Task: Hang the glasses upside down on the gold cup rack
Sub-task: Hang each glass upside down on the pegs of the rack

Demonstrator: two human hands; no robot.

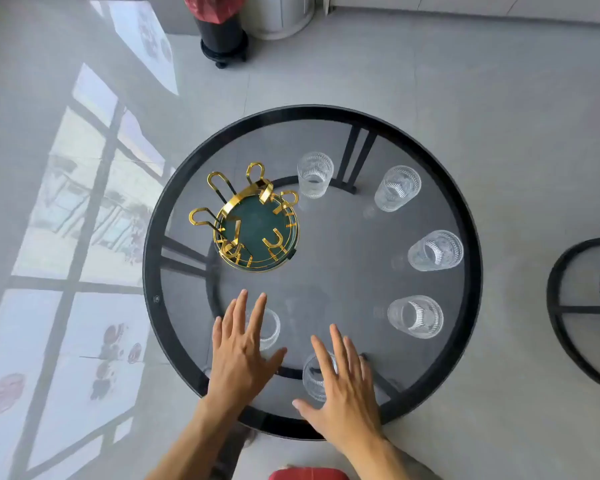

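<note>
A gold cup rack with a dark green tray base stands left of centre on the round glass table; its looped arms carry nothing. Several ribbed clear glasses stand upright along the right side: one at the back, another, another and one nearer. My left hand hovers flat with fingers spread over a glass near the front. My right hand is spread over another glass, partly hiding it. Neither hand grips anything.
The table has a black rim and black legs show through the glass. A black stool frame stands at the right. A black pot with red wrapping and a white cylinder stand on the floor behind.
</note>
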